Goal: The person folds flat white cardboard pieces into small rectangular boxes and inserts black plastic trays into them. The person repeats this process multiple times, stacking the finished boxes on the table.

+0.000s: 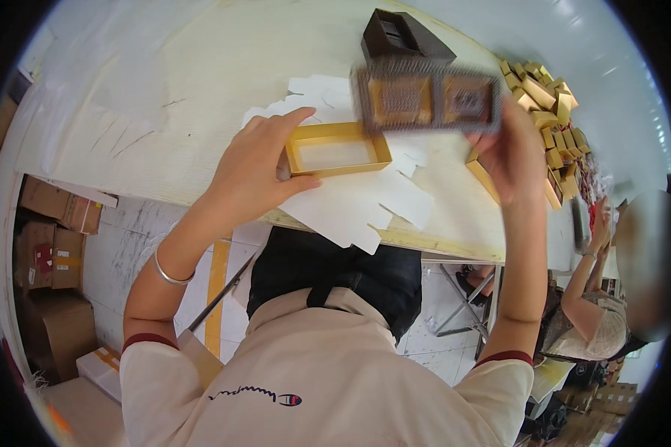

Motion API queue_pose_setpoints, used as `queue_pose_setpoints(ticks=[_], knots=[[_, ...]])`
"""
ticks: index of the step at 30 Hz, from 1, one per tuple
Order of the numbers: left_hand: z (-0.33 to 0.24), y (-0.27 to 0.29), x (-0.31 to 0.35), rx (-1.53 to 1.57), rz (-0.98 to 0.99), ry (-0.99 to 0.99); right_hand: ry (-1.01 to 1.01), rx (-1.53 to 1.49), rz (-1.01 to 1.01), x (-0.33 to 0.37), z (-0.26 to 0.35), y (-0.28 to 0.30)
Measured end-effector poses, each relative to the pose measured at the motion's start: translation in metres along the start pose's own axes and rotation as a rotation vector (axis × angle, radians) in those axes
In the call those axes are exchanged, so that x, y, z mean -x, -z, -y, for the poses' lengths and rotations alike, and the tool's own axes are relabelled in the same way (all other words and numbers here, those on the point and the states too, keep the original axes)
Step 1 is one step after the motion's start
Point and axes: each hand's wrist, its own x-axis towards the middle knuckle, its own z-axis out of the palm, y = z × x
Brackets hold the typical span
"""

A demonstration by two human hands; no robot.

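My left hand (255, 153) grips the left end of a shallow open gold box (350, 169), thumb on the near side and fingers on the far side. The box has a white bottom. Up and to the right, my right hand (516, 153) holds a dark plastic tray insert (438, 100) by its right end. This insert has two square compartments that look golden-brown inside, and motion blurs it. It is raised above the table, overlapping the box's far right corner in view. Flat white die-cut card sheets (350, 205) lie beneath the box.
Behind the insert stands a stack of dark brown plastic trays (417, 41). Many small gold boxes (552, 104) are heaped along the table's right side. Another person (593, 313) works at the far right. Cardboard boxes (56, 298) sit below the table (194, 67) at the left.
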Motion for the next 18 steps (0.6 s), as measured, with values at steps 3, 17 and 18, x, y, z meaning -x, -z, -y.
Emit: queue_pose_setpoints(ticks=[3,17,18], knots=[[-0.005,-0.004,0.0,-0.103,-0.063,-0.076,-0.281,-0.092,-0.047,0.025,-0.037,0.012],[-0.019,-0.009,0.001,-0.158,-0.063,-0.217,-0.447,-0.008,-0.168,0.025,-0.05,0.004],[-0.021,-0.01,0.0,-0.172,-0.037,-0.193,-0.452,0.002,-0.163,0.024,-0.048,0.002]])
